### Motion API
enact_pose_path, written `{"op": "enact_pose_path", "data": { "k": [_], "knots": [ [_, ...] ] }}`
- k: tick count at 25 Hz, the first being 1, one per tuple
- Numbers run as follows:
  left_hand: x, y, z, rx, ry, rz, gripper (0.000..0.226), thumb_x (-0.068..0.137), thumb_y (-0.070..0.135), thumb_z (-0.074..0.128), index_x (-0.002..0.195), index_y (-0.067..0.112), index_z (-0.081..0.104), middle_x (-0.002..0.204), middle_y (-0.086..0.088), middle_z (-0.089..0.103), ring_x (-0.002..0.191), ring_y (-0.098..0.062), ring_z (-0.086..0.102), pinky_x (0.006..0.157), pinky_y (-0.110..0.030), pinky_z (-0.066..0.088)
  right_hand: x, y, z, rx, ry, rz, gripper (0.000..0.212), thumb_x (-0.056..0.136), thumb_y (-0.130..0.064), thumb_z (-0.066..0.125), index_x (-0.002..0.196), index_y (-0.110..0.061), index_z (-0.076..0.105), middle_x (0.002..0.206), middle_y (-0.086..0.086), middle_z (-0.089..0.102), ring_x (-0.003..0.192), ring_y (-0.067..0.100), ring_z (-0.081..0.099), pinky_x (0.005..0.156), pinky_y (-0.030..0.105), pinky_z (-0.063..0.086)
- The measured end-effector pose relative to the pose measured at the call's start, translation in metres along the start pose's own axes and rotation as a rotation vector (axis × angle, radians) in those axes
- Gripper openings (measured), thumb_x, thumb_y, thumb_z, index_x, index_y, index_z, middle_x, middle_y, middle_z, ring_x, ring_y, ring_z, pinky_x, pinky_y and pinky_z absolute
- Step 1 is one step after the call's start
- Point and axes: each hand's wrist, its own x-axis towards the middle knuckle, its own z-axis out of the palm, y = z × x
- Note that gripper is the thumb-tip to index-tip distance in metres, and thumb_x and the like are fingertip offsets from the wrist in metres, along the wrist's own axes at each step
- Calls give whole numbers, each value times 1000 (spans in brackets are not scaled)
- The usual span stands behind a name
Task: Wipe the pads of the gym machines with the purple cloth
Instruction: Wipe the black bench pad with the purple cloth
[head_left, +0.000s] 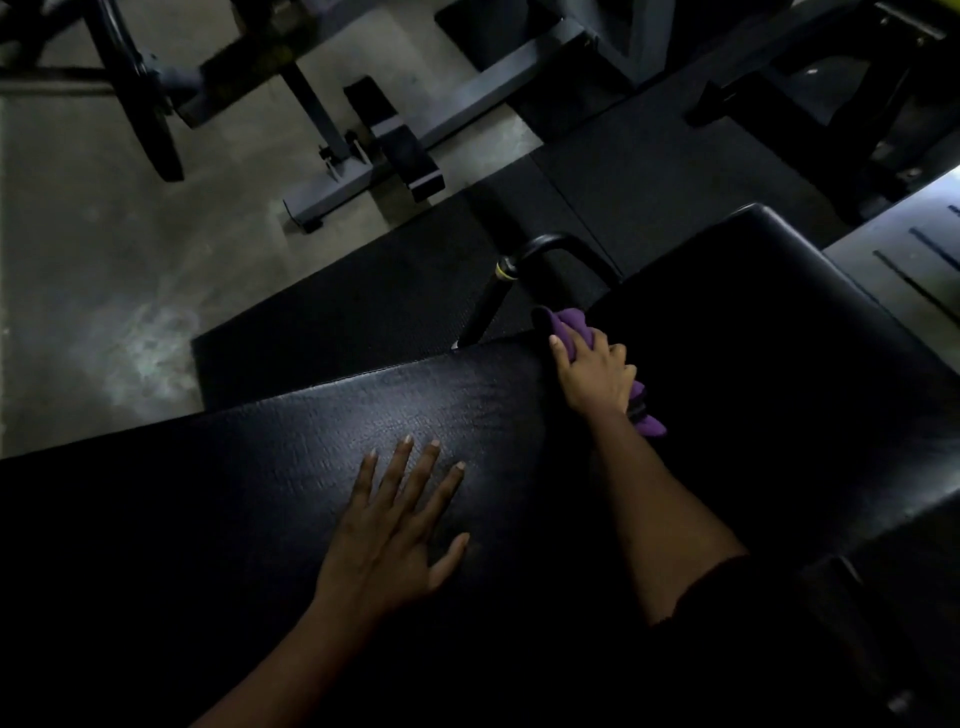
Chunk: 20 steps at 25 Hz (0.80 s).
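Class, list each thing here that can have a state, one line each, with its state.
left hand: open, fingers spread, flat on the black pad.
right hand: gripping the purple cloth.
purple cloth: bunched, held against the pad's far edge.
black pad: bare, left hand resting on it.

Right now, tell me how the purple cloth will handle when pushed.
Probably floppy: the purple cloth bunches out both sides of the right hand. Likely light, one hand holds it. It should glide on the smooth pad.
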Motion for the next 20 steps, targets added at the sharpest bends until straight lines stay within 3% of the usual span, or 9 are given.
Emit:
{"op": "enact_pose_path", "data": {
  "k": [9,15,18,20],
  "knots": [
    [-2,3,-9,-13,-38,-43,63,81,57,33,132,23,49,140,-9,50,133,-30,42,107,-49,19,-80,63,-8,-99,67,54,47,95,-52,31,135,-31,43,140,3,43,114,34,45,93,44,37],
    [-6,6,-13,1,-33,-30,62,84,56,29,133,21,45,142,-10,46,136,-32,36,114,-47,10,-133,113,-9,-124,31,89,49,96,-51,29,136,-25,42,145,4,38,126,31,39,97,45,35],
    [-24,22,-21,-50,-47,12,56,81,50,33,123,21,55,132,-9,56,128,-32,48,110,-49,29,-161,132,-9,-56,23,127,49,95,-51,32,135,-25,44,146,2,38,129,29,38,99,46,35],
    [-43,34,-28,-83,-69,37,53,79,48,35,118,21,59,127,-9,60,121,-32,54,99,-52,42,-182,141,-12,34,26,196,47,94,-51,36,133,-28,46,146,1,38,129,29,37,102,46,35]
  ]
}}
